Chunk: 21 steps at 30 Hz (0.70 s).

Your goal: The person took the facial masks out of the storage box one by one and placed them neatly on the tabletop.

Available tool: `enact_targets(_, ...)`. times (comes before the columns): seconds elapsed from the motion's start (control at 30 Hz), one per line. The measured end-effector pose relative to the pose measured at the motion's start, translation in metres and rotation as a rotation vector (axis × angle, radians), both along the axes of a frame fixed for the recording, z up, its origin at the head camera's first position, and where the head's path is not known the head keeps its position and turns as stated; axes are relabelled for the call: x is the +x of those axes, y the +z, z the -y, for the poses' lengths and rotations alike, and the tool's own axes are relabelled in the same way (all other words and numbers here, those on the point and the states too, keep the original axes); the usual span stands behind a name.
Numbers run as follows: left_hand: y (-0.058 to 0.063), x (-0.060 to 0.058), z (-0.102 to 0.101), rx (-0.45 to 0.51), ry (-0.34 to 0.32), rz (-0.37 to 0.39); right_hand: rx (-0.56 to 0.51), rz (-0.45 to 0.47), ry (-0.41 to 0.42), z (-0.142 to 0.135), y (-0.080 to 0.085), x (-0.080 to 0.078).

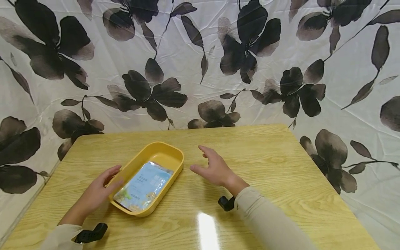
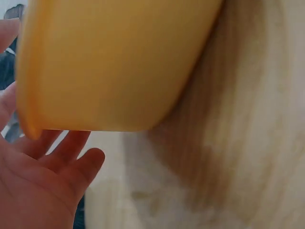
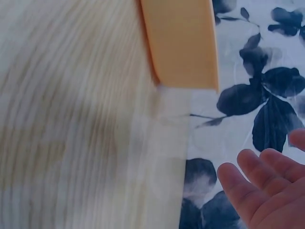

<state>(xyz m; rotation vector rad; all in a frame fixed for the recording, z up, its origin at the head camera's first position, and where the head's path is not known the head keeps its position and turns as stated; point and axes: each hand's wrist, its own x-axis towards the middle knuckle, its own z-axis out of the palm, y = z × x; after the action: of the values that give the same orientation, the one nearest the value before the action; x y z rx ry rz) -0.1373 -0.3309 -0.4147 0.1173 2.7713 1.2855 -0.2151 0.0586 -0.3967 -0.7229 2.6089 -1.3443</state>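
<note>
A yellow plastic basket (image 1: 162,149) with rounded corners stands slantwise on the table. Inside it lies a flat light-blue packet (image 1: 143,185) in shiny clear wrapping, with printed text and small yellow and green pictures. My left hand (image 1: 101,187) is at the basket's left side, fingers spread loosely and thumb over the near rim; whether it touches is unclear. In the left wrist view, the fingers of the left hand (image 2: 43,176) lie beside the basket's wall (image 2: 105,62). To the right of the basket and apart from it, my right hand (image 1: 215,168) hovers with relaxed fingers, holding nothing.
The light wood-grain table (image 1: 250,149) extends around the basket on all sides. Behind it hangs a white cloth (image 1: 200,86) with dark flowers. A black wrist device (image 1: 91,233) is on the left wrist, another (image 1: 226,203) on the right.
</note>
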Motion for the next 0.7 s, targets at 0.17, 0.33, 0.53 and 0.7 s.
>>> enact_targets(0.17, -0.013, 0.003, 0.0, 0.013, 0.025, 0.015, -0.012, 0.004, 0.028, 0.005, -0.003, 0.005)
enact_targets(0.33, -0.021, 0.005, -0.001, 0.046, 0.058, 0.042, -0.03, 0.035, 0.052, 0.01, -0.006, 0.009)
enact_targets(0.53, -0.027, 0.009, -0.002, 0.068, 0.084, 0.061, -0.019, 0.058, 0.073, 0.016, -0.012, 0.011)
enact_targets(0.7, -0.032, 0.013, -0.003, 0.052, 0.086, 0.043, -0.008, 0.047, 0.078, 0.02, -0.013, 0.013)
